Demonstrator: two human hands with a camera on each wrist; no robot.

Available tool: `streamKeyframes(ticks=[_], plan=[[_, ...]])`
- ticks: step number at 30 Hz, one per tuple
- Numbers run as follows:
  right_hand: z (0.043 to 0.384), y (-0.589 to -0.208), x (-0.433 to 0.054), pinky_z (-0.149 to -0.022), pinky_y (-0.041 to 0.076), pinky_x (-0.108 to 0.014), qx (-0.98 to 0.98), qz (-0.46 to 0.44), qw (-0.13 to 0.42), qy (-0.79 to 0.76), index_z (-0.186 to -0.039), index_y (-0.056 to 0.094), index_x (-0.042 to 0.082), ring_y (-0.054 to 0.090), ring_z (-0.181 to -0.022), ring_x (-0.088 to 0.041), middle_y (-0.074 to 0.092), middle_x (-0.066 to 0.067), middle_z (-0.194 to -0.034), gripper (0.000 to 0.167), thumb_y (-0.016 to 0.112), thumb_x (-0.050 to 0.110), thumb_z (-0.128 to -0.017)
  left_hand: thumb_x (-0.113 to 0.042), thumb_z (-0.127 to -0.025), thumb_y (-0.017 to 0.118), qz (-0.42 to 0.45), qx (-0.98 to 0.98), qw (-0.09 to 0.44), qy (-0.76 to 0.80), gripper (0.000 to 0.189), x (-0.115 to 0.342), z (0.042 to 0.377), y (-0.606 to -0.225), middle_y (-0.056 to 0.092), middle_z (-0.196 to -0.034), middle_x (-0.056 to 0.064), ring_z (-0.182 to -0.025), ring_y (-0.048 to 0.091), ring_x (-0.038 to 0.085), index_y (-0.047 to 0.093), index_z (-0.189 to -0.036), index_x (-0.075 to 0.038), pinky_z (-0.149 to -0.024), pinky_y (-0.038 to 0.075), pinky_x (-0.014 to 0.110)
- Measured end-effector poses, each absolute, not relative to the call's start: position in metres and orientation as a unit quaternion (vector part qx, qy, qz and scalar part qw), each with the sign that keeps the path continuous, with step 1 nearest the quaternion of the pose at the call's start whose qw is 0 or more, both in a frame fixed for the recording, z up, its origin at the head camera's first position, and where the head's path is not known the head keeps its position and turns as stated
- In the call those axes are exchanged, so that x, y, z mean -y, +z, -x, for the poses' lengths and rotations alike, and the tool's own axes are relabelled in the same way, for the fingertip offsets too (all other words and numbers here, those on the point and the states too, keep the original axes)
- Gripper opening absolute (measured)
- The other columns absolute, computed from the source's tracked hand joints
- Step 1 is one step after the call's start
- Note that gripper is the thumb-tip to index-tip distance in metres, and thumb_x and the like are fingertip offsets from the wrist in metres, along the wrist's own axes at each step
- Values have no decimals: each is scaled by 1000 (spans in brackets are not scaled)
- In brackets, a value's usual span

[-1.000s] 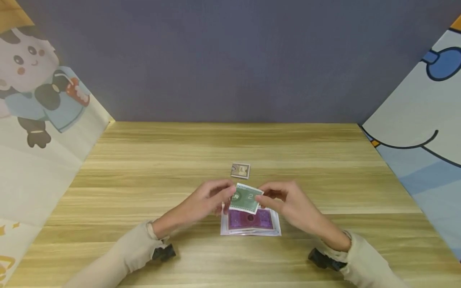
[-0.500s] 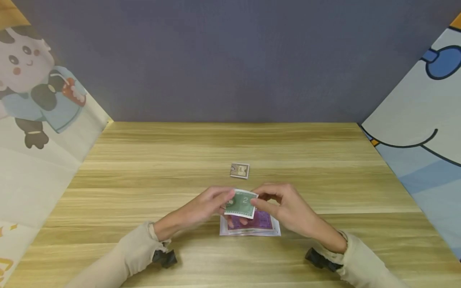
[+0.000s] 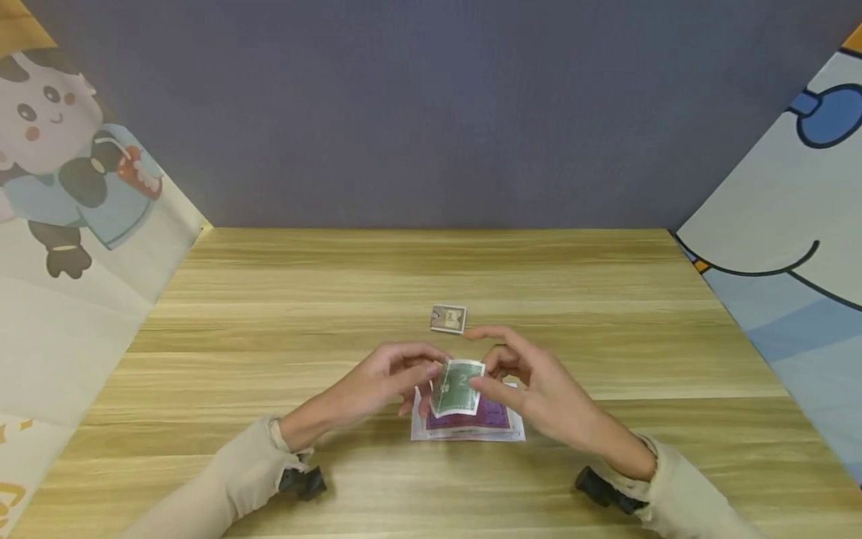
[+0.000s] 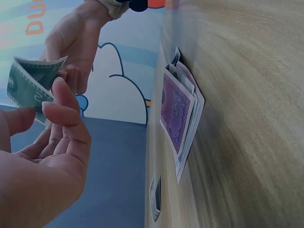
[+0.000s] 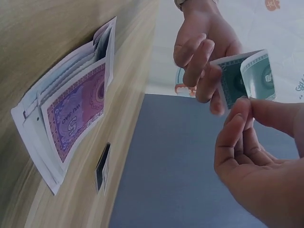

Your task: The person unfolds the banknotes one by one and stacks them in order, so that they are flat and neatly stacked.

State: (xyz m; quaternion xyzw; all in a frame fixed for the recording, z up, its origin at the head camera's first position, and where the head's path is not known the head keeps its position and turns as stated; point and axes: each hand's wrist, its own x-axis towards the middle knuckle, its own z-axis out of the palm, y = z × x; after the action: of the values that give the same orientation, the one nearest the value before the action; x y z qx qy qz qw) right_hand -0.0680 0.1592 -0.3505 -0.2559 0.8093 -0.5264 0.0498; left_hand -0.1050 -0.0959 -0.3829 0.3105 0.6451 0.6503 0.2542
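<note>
A green banknote marked 2 is held above the table between both hands. In the right wrist view the banknote is bent over, its two flaps standing apart. My left hand pinches its left side between thumb and fingers. On the other side, my right hand pinches the right edge, with the index finger stretched out away from the note. Below them lies a stack of banknotes with a purple banknote on top, partly covered by the green one in the head view.
A small folded brown banknote lies on the wooden table just beyond the hands. A dark grey panel stands at the back, with cartoon-printed walls at the sides.
The green banknote has shifted slightly toward the person and appears narrower and more curved. My left fingers have shifted along its left side, and my right index finger has lifted and straightened.
</note>
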Motion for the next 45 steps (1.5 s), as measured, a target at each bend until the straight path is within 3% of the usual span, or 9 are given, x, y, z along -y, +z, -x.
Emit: streamKeyframes(ticks=[7,12,15,21,28,36,39,45], plan=[[67,-352,-163,-81,55,-31,-802,256,50,-537,-126,54,13,63,-78,-18,64,1,-81,39,72,11,-92,-10,-102,54,-322,-645,225,655,17,97,105,-384,64,-81,14,-59,59,21,60,-110,4,-46,45,26],[66,-354,-170,-84,55,-32,-801,243,50,-545,-119,53,14,64,-77,-19,65,-1,-81,35,73,11,-91,-7,-101,56,-326,-646,209,658,13,100,106,-383,61,-76,21,-58,60,20,58,-97,5,-46,47,26],[65,-356,-175,-86,55,-31,-799,240,48,-549,-114,52,14,64,-78,-19,64,-2,-81,31,73,10,-91,-7,-100,57,-317,-656,207,653,12,102,106,-382,60,-75,22,-59,59,22,58,-94,4,-47,47,25],[65,-360,-184,-78,56,-30,-801,260,32,-538,-100,61,14,63,-82,-18,65,-2,-91,15,70,5,-92,-10,-99,59,-294,-693,200,627,11,106,105,-379,60,-74,18,-56,54,23,59,-94,0,-46,43,23],[66,-363,-195,-81,55,-30,-817,242,35,-523,-99,67,17,64,-85,-17,68,1,-94,11,69,8,-93,-14,-99,61,-286,-732,197,586,12,109,107,-378,63,-73,15,-57,56,27,61,-93,-3,-45,42,22],[71,-369,-202,-79,55,-30,-835,221,36,-502,-98,70,17,64,-82,-16,70,1,-94,8,71,11,-93,-14,-99,62,-302,-772,196,524,13,107,109,-380,66,-76,16,-59,61,21,64,-87,-8,-53,56,37],[73,-371,-203,-77,55,-30,-845,212,38,-490,-98,70,18,63,-81,-15,70,2,-93,7,71,13,-93,-14,-99,61,-310,-785,194,500,16,104,110,-382,66,-72,14,-54,58,20,64,-86,-7,-48,53,32],[78,-380,-203,-72,55,-30,-872,211,66,-437,-97,70,20,62,-78,-11,67,7,-86,7,71,15,-93,-12,-99,60,-321,-812,192,448,20,100,112,-390,64,-67,12,-49,48,5,65,-80,-8,-42,40,17]])
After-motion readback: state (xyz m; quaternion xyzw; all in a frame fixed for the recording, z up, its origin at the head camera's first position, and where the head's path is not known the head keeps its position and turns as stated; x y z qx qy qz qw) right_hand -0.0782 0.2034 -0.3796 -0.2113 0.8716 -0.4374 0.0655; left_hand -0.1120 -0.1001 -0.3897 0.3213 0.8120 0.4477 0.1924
